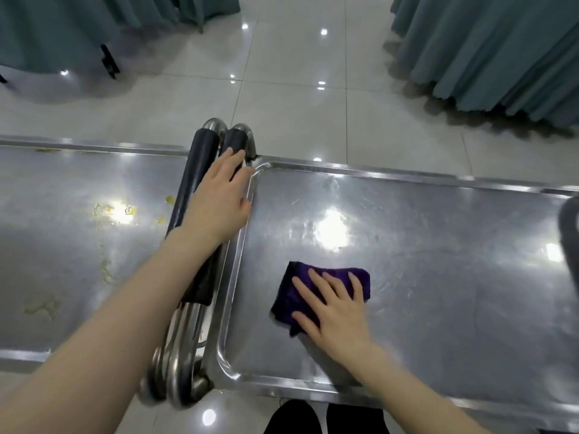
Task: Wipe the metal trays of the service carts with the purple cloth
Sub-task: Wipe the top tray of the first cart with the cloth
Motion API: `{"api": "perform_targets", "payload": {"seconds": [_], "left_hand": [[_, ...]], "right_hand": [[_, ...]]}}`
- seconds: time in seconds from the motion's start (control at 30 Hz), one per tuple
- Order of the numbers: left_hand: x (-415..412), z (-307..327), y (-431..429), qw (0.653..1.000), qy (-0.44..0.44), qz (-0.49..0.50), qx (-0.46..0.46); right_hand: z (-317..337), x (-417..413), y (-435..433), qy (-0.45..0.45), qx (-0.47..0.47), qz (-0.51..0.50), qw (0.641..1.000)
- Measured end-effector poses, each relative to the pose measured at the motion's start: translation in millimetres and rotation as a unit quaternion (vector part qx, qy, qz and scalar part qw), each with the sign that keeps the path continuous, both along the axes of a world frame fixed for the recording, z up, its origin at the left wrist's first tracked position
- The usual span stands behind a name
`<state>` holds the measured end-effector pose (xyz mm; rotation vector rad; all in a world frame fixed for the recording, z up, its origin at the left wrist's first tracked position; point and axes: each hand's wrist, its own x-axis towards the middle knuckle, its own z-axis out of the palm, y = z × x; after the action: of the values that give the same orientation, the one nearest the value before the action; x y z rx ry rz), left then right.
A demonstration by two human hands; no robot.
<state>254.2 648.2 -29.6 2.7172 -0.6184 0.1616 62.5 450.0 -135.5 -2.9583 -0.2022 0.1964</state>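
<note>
Purple cloth under right hand, left hand well apart

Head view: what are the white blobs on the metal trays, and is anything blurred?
Head view: the blobs are reflected-light glare on the right tray and left tray; the right hand on the purple cloth looks slightly motion-blurred; the wide lens bends the tray edges.

Tray surface open rightward; padded handles block left edge.

Bright overhead lamps glare off the metal tray and glossy floor; edges bend.
</note>
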Motion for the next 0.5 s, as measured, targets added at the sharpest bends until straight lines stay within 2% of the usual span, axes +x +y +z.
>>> {"api": "perform_targets", "payload": {"seconds": [0.07,0.17,0.27,0.37,0.5], "left_hand": [[16,2,-4,1.0,0.002,-0.006,-0.002],[35,4,-10,1.0,-0.002,-0.006,0.01],[41,-1,-12,1.0,-0.011,-0.006,0.016],[41,-5,-11,1.0,-0.01,-0.004,0.009],[40,-4,-12,1.0,-0.004,0.013,-0.024]], "right_hand": [[-8,-22,-11,-0.01,-0.006,0.053,0.999],[-16,7,-31,-0.03,-0.005,0.111,0.993],[-17,81,-46,-0.056,0.015,-0.015,0.998],[-14,156,-58,-0.049,0.005,-0.173,0.984],[-18,172,-38,-0.066,0.029,-0.288,0.955]]}}
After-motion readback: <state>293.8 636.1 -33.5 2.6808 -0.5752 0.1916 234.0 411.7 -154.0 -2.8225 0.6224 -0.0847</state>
